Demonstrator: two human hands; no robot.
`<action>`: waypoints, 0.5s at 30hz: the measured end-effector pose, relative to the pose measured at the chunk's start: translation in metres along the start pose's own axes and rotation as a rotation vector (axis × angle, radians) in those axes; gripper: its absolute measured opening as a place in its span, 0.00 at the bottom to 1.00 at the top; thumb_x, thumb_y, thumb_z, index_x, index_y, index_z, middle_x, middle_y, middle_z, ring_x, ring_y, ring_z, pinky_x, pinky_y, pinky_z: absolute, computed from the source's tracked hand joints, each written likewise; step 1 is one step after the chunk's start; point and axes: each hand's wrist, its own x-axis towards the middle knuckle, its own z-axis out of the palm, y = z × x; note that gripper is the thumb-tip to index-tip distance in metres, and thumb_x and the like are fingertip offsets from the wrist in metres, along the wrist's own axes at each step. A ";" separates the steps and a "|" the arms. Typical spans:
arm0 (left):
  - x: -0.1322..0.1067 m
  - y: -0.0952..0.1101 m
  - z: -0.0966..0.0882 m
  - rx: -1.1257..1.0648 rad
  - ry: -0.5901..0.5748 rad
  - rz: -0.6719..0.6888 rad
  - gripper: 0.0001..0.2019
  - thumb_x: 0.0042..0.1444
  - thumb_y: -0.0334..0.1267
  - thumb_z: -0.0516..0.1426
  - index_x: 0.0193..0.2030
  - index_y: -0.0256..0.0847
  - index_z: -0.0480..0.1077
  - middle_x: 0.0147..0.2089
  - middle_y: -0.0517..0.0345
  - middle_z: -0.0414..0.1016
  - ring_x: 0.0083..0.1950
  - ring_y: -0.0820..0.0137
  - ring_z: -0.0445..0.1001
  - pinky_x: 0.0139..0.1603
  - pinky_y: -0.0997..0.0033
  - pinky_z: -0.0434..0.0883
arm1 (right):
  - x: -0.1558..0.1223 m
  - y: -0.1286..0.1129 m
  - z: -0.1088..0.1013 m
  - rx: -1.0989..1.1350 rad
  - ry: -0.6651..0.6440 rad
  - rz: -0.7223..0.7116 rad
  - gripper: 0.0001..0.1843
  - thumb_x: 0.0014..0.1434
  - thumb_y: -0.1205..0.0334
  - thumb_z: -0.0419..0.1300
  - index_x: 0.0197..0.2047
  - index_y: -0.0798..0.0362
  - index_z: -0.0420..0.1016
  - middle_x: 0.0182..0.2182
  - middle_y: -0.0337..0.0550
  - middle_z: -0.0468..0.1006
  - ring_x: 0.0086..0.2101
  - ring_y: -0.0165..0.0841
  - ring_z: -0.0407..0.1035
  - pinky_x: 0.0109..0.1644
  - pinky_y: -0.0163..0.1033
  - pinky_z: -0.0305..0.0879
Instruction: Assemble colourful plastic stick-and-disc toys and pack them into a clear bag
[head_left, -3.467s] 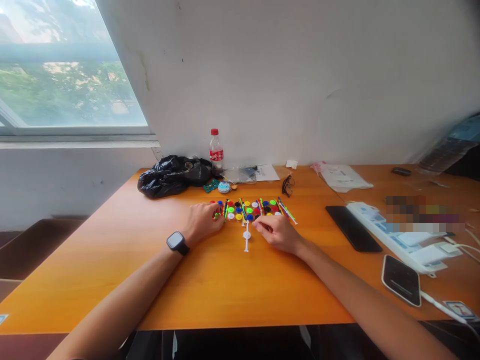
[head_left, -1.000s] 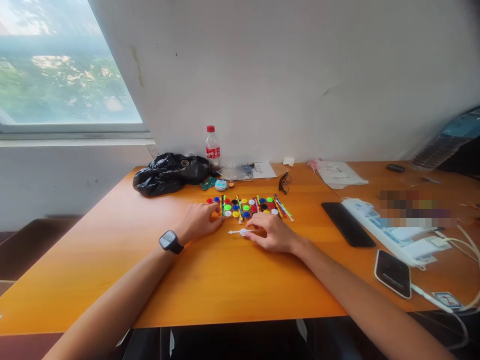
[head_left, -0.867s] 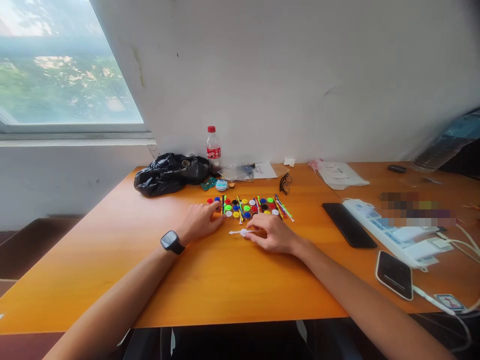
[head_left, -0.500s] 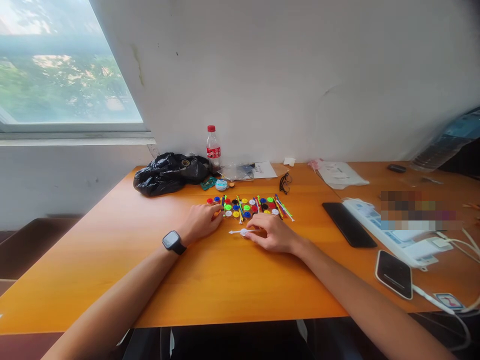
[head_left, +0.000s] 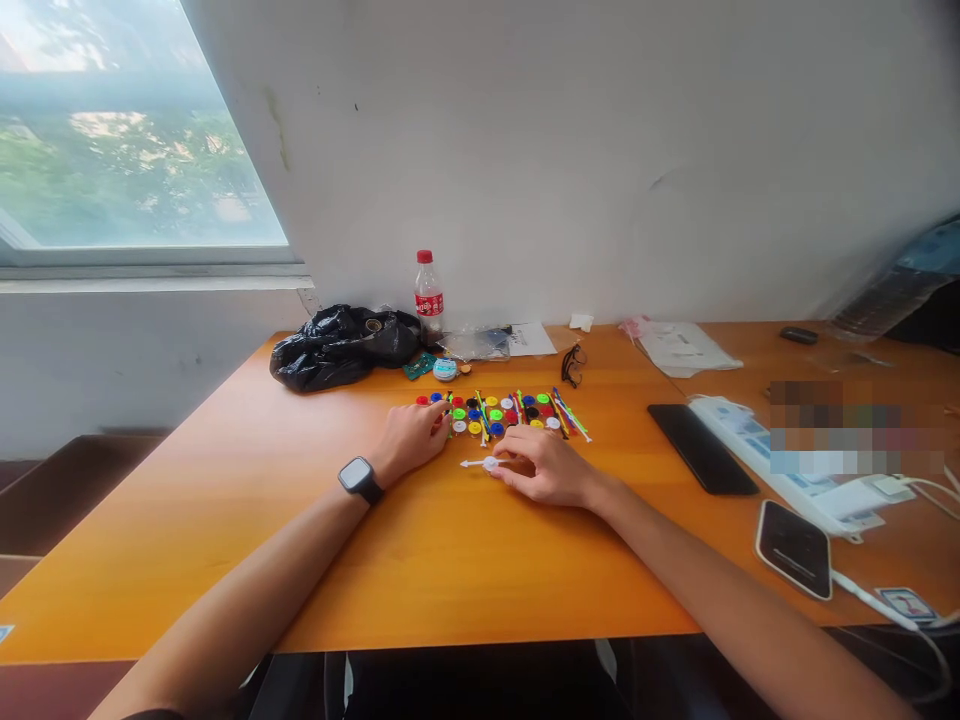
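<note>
My right hand [head_left: 546, 466] pinches a white spinner with an arrow-shaped pointer [head_left: 490, 464] between thumb and fingers, close over the table. The pointer's tip faces left; its other end runs under my fingers. At the left end of a group of coloured plastic pieces rests my left hand [head_left: 412, 436], wearing a smartwatch [head_left: 356, 475]. Its fingers are curled at a bundle of thin arrows, and what they grip, if anything, is hidden. Round discs [head_left: 475, 427] in red, blue, yellow, green, black and white lie in rows, with bundles of coloured arrows [head_left: 571, 415] between them.
Behind the pieces are a black plastic bag [head_left: 341, 350], a red-capped bottle [head_left: 429, 295], a green circuit board [head_left: 419, 366] and glasses [head_left: 572, 366]. To the right lie a black phone [head_left: 701, 449], a white power strip [head_left: 780, 475] and a cabled device [head_left: 795, 550].
My left hand has edged slightly right and further over the arrows at the left end. The right hand keeps its pinch on the white spinner. The view has shifted slightly.
</note>
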 end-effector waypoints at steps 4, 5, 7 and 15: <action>0.001 0.000 0.001 -0.012 -0.005 -0.007 0.15 0.71 0.46 0.52 0.47 0.47 0.80 0.37 0.53 0.84 0.39 0.59 0.81 0.36 0.66 0.64 | 0.000 0.000 0.000 -0.007 -0.016 -0.003 0.07 0.71 0.58 0.62 0.46 0.51 0.80 0.38 0.45 0.80 0.40 0.38 0.74 0.46 0.41 0.67; 0.001 0.001 0.001 -0.014 -0.005 -0.014 0.15 0.71 0.46 0.52 0.46 0.47 0.79 0.36 0.53 0.83 0.38 0.60 0.81 0.36 0.66 0.63 | 0.000 0.000 0.000 -0.007 -0.017 -0.001 0.07 0.71 0.59 0.62 0.46 0.51 0.80 0.38 0.45 0.80 0.41 0.38 0.74 0.46 0.41 0.67; 0.002 0.001 0.001 -0.017 -0.004 -0.032 0.13 0.70 0.46 0.53 0.44 0.46 0.79 0.36 0.53 0.83 0.38 0.60 0.81 0.36 0.66 0.63 | 0.000 0.000 0.000 -0.002 -0.016 0.001 0.07 0.71 0.59 0.62 0.48 0.51 0.80 0.40 0.46 0.80 0.42 0.38 0.74 0.48 0.42 0.67; 0.003 0.005 0.001 -0.013 0.005 -0.033 0.12 0.68 0.43 0.54 0.44 0.47 0.79 0.36 0.54 0.83 0.37 0.60 0.80 0.35 0.66 0.63 | 0.002 -0.002 0.005 0.013 -0.030 -0.013 0.05 0.70 0.61 0.62 0.46 0.50 0.80 0.40 0.46 0.79 0.41 0.39 0.72 0.47 0.43 0.68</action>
